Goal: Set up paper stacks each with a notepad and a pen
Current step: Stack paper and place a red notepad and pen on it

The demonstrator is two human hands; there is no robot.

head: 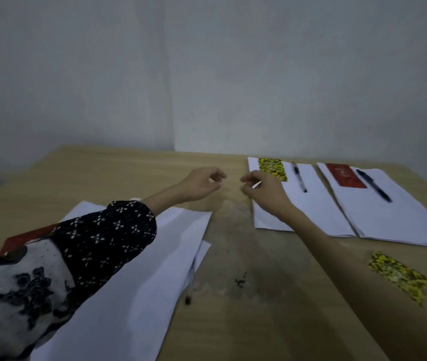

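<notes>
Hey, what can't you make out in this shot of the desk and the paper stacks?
Head view only:
- Red notepad at left: mostly hidden under the left sleeve.
- Loose pen by the left papers: motion-blurred, partly under a sheet.
- Notepad covers at the far stacks, yellow and red: print too blurred to read.
- Left hand and right hand: fingers pinched, holding anything unclear.

Both hands reach out over the wooden table (pixel 134 168) at mid-frame, the left hand (pixel 202 185) and right hand (pixel 264 190) close together, fingers loosely curled and holding nothing. At right lie two paper stacks: one (pixel 308 204) carries a yellow notepad (pixel 272 169) and a pen (pixel 299 179), the other (pixel 394 217) a red notepad (pixel 345 175) and a dark pen (pixel 375 188). Loose sheets (pixel 139 277) fill the lower left, a pen (pixel 191 285) poking from under them. Another yellow notepad (pixel 398 276) lies at lower right.
</notes>
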